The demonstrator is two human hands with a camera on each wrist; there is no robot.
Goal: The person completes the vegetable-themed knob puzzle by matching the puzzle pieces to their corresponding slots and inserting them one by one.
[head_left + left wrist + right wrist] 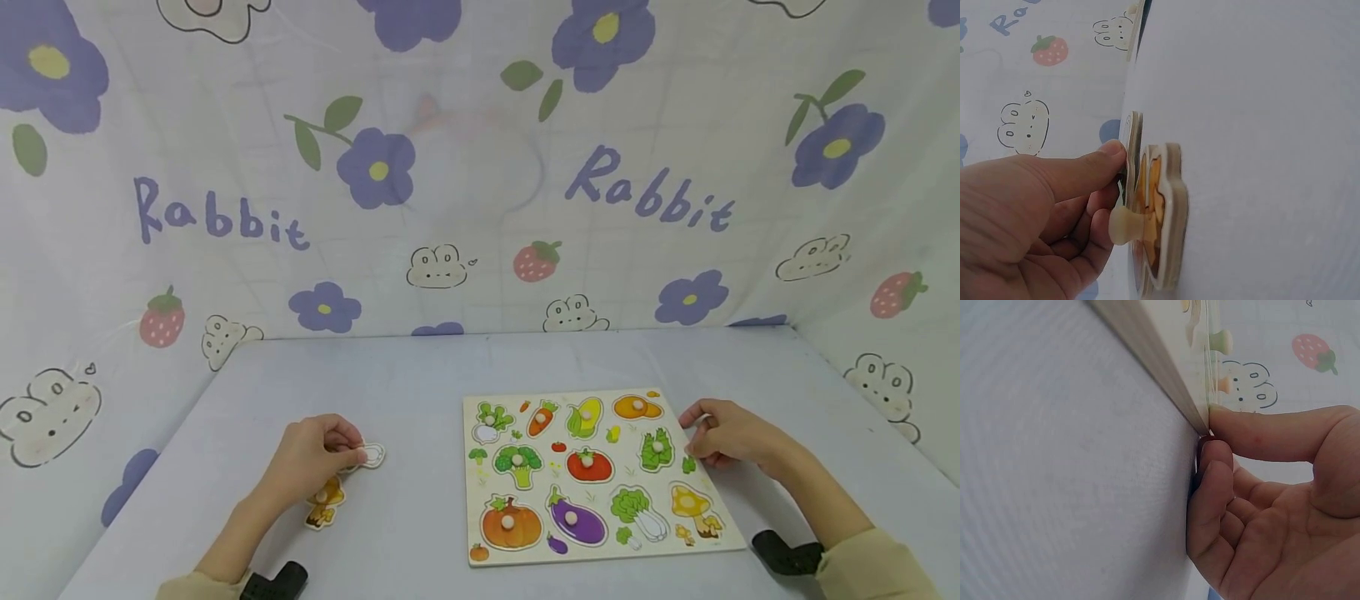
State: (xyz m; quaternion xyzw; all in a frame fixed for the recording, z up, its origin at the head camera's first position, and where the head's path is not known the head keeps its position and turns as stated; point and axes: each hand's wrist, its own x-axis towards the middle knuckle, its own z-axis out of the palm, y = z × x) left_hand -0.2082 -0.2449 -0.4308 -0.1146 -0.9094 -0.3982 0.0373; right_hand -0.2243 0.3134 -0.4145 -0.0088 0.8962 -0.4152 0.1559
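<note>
My left hand (315,454) pinches a flat wooden puzzle piece with a white end (372,455) between thumb and fingertips; the rest of that piece is hidden by the hand. Just below it lies a mushroom puzzle piece (327,503), whose pale knob (1124,226) shows beside my curled fingers in the left wrist view. On the right, my right hand (738,433) grips the right edge of the vegetable puzzle board (525,483), its thumb on the top face and index finger bent against the edge.
Knobbed pieces sit in the board, among them a pumpkin (512,533), an eggplant (581,527) and a broccoli (517,473). The printed bok choy (637,510) and yellow mushroom (692,503) show no knobs. A patterned curtain (480,192) hangs behind the white table (405,383).
</note>
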